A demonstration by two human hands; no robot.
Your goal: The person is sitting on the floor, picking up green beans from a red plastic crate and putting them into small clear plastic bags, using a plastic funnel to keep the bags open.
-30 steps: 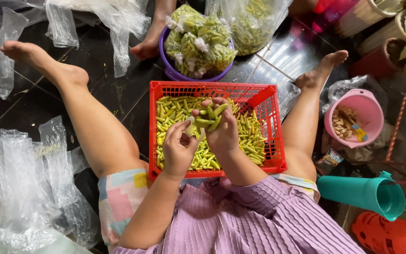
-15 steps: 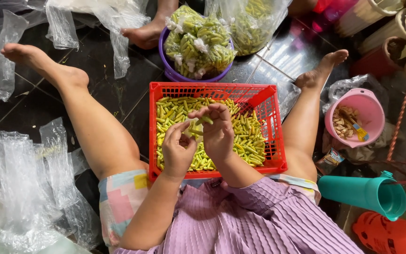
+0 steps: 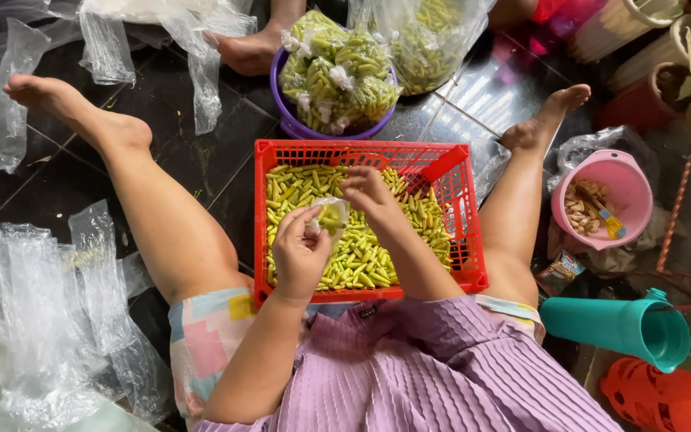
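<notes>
A red plastic crate (image 3: 449, 164) full of small yellow-green chillies (image 3: 361, 256) sits on the dark tiled floor between my bare legs. My left hand (image 3: 299, 254) holds a small clear plastic bag (image 3: 333, 214) with a few chillies in it, just above the crate. My right hand (image 3: 372, 194) hovers beside the bag's mouth, fingers bent and apart, with nothing clearly in it.
A purple bowl (image 3: 285, 120) of filled chilli bags stands behind the crate, by another person's foot (image 3: 248, 50). Empty clear bags (image 3: 41, 320) lie at the left. A pink bowl (image 3: 629, 192), a teal jug (image 3: 625, 326) and an orange object (image 3: 665, 400) are at the right.
My right hand held a bunch of chillies above the crate; now they are gone from it, and the small bag in my left hand shows chillies inside.
</notes>
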